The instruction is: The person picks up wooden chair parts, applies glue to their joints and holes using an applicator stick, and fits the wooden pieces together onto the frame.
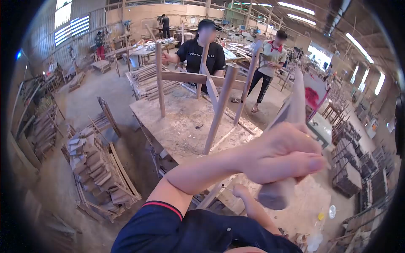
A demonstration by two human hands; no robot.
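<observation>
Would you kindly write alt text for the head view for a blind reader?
The left hand, close to the camera, grips a wooden bar; the right hand is lower down. Beyond, a wooden frame with upright legs stands on a worktable, a person in black behind it.

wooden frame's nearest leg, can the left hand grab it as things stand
Probably not right away: the left hand is wrapped around a wooden piece, so its grip looks taken, though nothing seems to block the nearest leg itself.

Left hand (284, 154) wrapped around a wooden pole (298, 97), legged frame (183, 76) on a worktable (181, 126); person in black (192, 61) behind
</observation>
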